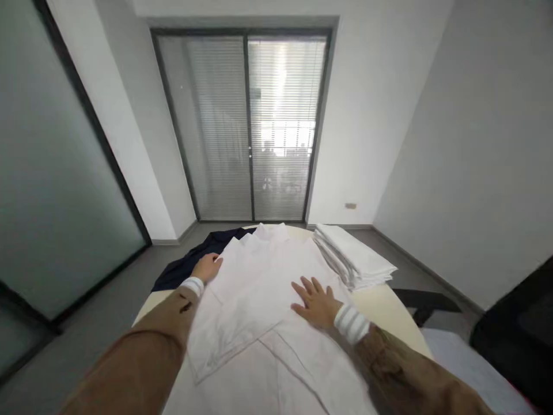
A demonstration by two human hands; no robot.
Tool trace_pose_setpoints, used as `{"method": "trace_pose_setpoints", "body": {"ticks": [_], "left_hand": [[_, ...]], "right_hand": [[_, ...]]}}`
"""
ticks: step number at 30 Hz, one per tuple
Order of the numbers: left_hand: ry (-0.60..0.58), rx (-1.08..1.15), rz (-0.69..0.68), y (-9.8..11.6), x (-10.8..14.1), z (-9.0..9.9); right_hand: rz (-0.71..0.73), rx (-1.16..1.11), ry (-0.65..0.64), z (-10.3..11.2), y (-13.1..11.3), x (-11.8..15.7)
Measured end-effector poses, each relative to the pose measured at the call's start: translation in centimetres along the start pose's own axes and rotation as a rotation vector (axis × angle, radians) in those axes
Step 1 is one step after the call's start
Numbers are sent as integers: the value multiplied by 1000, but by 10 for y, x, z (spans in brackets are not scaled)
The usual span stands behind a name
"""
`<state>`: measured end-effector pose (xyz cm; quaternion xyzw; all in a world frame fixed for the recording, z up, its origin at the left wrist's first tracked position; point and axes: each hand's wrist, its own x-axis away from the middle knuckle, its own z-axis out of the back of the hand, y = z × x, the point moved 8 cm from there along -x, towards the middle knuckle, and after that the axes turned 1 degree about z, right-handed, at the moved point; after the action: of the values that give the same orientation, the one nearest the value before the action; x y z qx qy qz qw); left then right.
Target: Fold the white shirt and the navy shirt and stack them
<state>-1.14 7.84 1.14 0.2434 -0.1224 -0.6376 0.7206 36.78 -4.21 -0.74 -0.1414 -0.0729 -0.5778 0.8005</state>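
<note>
Two hands [208, 267] [316, 305] on white cloth [259, 288] atop table [391, 314]

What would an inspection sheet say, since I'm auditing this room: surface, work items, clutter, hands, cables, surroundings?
Surface: pale table, largely covered by fabric.
Work items: white garment, spread out, with creases and fold lines.
Clutter: folded white stack on the right; navy cloth on the left, partly behind the garment.
Hands: left hand at the garment's left edge, grip unclear; right hand open, fingers spread, palm down over the garment.
Cables: nothing seen.
Surroundings: blinds behind the table, pale walls, small wall plate; black object at lower right, partly out of frame.
</note>
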Motion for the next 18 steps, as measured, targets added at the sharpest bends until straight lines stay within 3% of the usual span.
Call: {"method": "trace_pose_setpoints", "body": {"ticks": [6, 11, 18], "left_hand": [[43, -8, -145, 31, -4, -2], [4, -11, -296, 68, 3, -12], [71, 52, -140, 71, -26, -17]], "right_hand": [[138, 106, 197, 36, -11, -3], [141, 116, 287, 44, -9, -14], [160, 71, 380, 39, -5, -14]]}}
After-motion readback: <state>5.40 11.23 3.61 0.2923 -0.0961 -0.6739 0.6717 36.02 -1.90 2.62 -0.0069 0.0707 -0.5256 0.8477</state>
